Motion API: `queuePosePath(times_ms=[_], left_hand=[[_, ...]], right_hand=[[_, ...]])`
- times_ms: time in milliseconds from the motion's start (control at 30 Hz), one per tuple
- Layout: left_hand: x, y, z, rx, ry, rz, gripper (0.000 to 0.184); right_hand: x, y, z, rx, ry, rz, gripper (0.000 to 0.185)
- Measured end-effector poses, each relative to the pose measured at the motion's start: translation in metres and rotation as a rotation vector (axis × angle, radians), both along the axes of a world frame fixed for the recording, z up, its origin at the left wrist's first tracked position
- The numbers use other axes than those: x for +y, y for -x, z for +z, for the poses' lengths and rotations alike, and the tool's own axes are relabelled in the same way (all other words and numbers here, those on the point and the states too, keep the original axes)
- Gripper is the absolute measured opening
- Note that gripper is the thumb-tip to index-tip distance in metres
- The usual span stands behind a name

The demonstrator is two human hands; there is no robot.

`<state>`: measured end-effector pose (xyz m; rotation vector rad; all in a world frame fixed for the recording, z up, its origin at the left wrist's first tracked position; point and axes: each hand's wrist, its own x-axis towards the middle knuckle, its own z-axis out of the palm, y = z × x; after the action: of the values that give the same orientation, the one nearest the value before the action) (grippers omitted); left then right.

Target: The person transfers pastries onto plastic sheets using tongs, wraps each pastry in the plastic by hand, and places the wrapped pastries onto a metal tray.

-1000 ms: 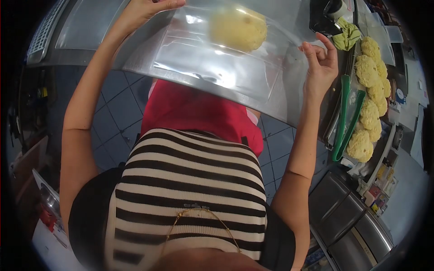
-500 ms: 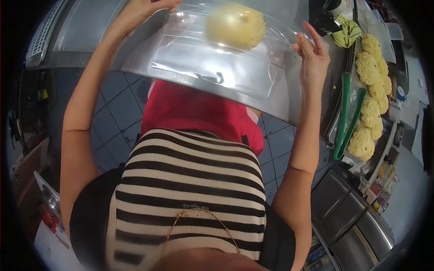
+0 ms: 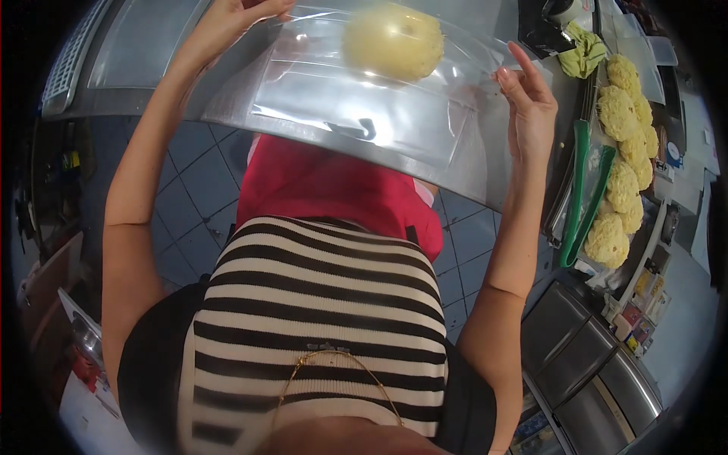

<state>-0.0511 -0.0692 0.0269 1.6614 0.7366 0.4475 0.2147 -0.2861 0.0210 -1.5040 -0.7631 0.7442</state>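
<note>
A sheet of clear plastic film (image 3: 303, 102) stretches over the metal worktop, its surface full of glare. At the top left, my left hand (image 3: 246, 17) pinches one upper corner between thumb and fingers; part of this hand is cut off by the frame edge. On the other side, my right hand (image 3: 528, 97) grips the opposite edge with thumb and fingertips, index finger raised. Between the hands a rounded, rough, pale yellow lump (image 3: 398, 44) sits at the film, its left part blurred behind the plastic. Its exact kind I cannot make out.
Similar yellow lumps (image 3: 623, 136) are piled at the right beside a green-handled tool (image 3: 578, 189). A yellow-green cloth (image 3: 582, 51) lies above them. The metal worktop (image 3: 144, 100) ends in a front edge near my body. A white perforated rack (image 3: 72, 68) stands far left.
My right hand has shifted slightly outward to the right, still gripping the film. My left hand has moved a touch to the left. The yellow lump is nearly unchanged.
</note>
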Motion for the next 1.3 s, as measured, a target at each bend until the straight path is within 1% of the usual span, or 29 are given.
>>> queuePosePath(times_ms=[67,167,200,267,300,333,433,467,500,533,567,733,833,867,967,1000,1100,1133,1233,1300], left_hand=[[0.009,-0.002,-0.012,0.010,0.008,-0.012,0.026],[0.032,-0.015,-0.058,-0.955,0.171,-0.608,0.030],[0.030,-0.010,-0.051,-0.955,0.173,-0.610,0.030],[0.027,0.009,-0.028,-0.142,-0.081,-0.279,0.025],[0.023,0.015,-0.020,0.262,-0.201,-0.103,0.027],[0.017,0.015,-0.016,0.262,-0.201,-0.104,0.027],[0.001,0.006,-0.007,0.152,-0.363,-0.032,0.034],[-0.001,0.005,-0.003,0.153,-0.362,-0.031,0.034],[-0.001,0.004,0.004,0.147,-0.273,-0.038,0.029],[0.000,0.003,0.010,0.142,-0.183,-0.045,0.030],[-0.001,0.002,0.013,0.136,-0.090,-0.054,0.035],[-0.004,0.001,0.014,0.106,-0.062,-0.023,0.032],[0.001,0.003,0.011,0.163,-0.226,-0.071,0.024],[0.002,0.003,0.010,0.162,-0.227,-0.074,0.024],[0.008,0.005,0.007,0.184,-0.213,-0.081,0.015],[0.010,0.005,0.006,0.184,-0.213,-0.081,0.015],[0.015,0.005,0.003,0.149,-0.178,-0.122,0.013],[0.015,0.005,0.002,0.147,-0.177,-0.114,0.013],[0.018,-0.001,0.005,0.170,-0.050,-0.199,0.016],[0.021,-0.002,0.001,0.192,-0.015,-0.176,0.017]], right_hand=[[0.000,-0.001,0.002,-0.007,0.012,-0.004,0.032],[-0.002,-0.006,0.005,0.090,0.111,0.025,0.036],[-0.001,-0.006,0.005,0.090,0.111,0.023,0.036],[0.001,-0.008,0.007,0.128,0.117,0.005,0.039],[0.002,-0.008,0.007,0.147,0.120,-0.003,0.040],[0.002,-0.008,0.006,0.147,0.120,-0.004,0.040],[0.001,-0.008,0.003,0.029,0.117,0.029,0.041],[0.001,-0.007,0.003,0.030,0.118,0.030,0.041],[0.001,-0.007,0.003,0.010,0.122,0.027,0.042],[0.001,-0.007,0.004,-0.010,0.127,0.023,0.042],[0.000,-0.007,0.005,-0.029,0.134,0.019,0.043],[0.000,-0.005,0.008,-0.080,0.138,-0.003,0.044],[-0.001,-0.006,0.009,-0.151,0.191,-0.025,0.037],[-0.002,-0.006,0.010,-0.150,0.191,-0.028,0.037],[-0.001,-0.007,0.012,-0.176,0.242,-0.008,0.025],[-0.001,-0.008,0.012,-0.176,0.242,-0.007,0.025],[-0.001,-0.017,0.011,-0.161,0.257,0.057,0.016],[0.000,-0.021,0.010,-0.165,0.256,0.064,0.016],[0.001,-0.031,0.004,0.078,0.313,0.135,0.013],[0.000,-0.034,-0.001,0.114,0.305,0.137,0.012]])
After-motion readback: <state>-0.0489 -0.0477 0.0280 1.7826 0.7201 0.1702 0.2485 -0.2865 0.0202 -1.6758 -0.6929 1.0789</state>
